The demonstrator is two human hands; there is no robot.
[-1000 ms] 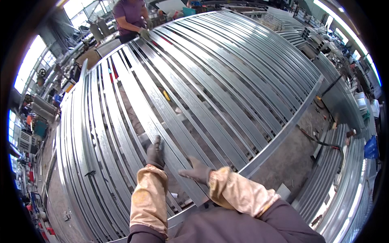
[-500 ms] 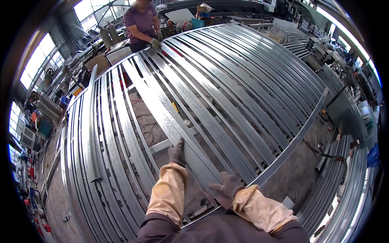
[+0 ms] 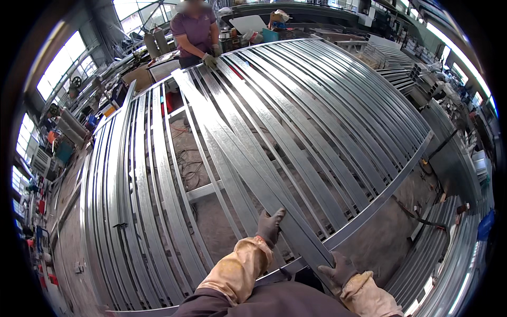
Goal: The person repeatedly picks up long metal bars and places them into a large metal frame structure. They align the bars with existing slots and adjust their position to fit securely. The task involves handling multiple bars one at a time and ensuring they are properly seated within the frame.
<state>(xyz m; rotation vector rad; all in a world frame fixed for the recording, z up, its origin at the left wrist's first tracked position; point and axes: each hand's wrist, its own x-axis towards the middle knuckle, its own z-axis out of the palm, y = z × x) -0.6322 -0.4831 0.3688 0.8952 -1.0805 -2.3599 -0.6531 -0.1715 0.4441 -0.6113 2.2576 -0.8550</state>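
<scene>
A long galvanized steel slat (image 3: pixel 253 182) lies askew over the other slats of a large metal frame (image 3: pixel 369 214), its near end reaching past the frame's front rail toward me. My left hand (image 3: pixel 271 227), in a dark work glove, grips the slat's left edge a little way in from that end. At the right edge, close to the end, my right hand (image 3: pixel 340 269) holds the slat with its thumb toward the metal; its other fingers are partly hidden. Across the frame, a co-worker's gloved hands (image 3: pixel 211 59) rest at the far ends of the slats.
The co-worker (image 3: pixel 194 34) stands behind the frame's far edge. Another loose channel (image 3: pixel 127 153) lies along the left-hand slats. Cables (image 3: pixel 193 166) lie on the floor under the gap. Corrugated metal sheets (image 3: pixel 422 259) are stacked at right, with gas cylinders (image 3: pixel 156 42) at back left.
Both my hands have moved right, carrying the slat's near end right so that it crosses neighbouring slats at a steeper angle and juts past the front rail. The view has shifted slightly.
</scene>
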